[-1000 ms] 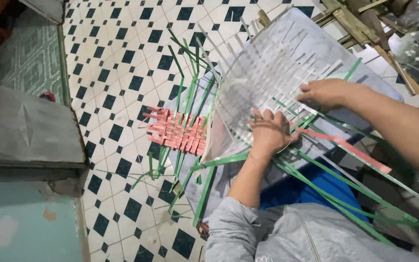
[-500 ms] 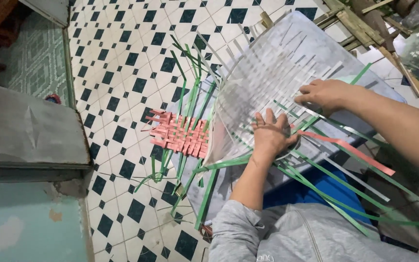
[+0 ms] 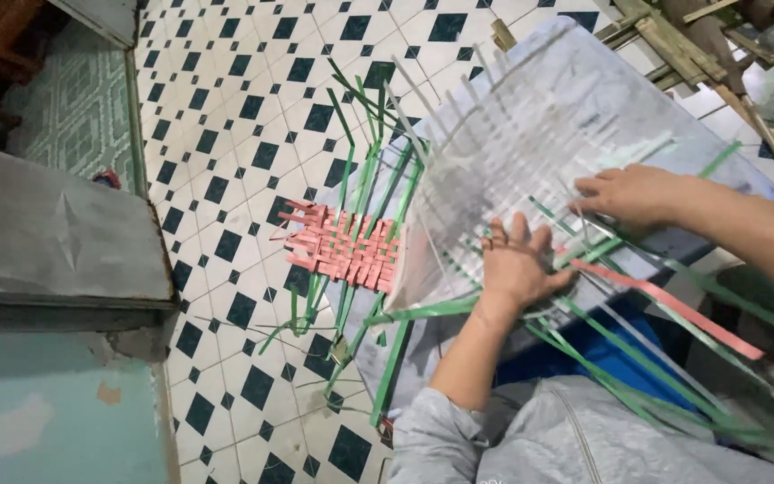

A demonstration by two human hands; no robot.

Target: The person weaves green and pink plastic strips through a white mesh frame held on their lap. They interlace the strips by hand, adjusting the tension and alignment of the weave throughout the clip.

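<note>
A woven mat of pale translucent strips [image 3: 530, 134] lies on a grey-blue board [image 3: 718, 157] across my lap. Its near-left end continues in a pink woven patch [image 3: 342, 246] crossed by green strips [image 3: 360, 170]. My left hand [image 3: 517, 264] presses flat on the mat's lower edge with its fingers spread. My right hand [image 3: 629, 193] rests at the mat's right edge, its fingers closed down on a strip there. Which strip it is I cannot make out. A loose pink strip [image 3: 674, 305] and long green strips [image 3: 638, 358] trail from under my hands toward the right.
The floor is white tile with dark diamond insets [image 3: 253, 108]. A grey metal ledge [image 3: 47, 233] juts in at the left, above a teal wall [image 3: 38, 403]. Wooden slats [image 3: 674, 36] lie at the top right. My grey sleeve [image 3: 566, 439] fills the bottom.
Both hands stay nearly in place on the mat. My left hand's fingers have spread a little wider and the view has shifted slightly.
</note>
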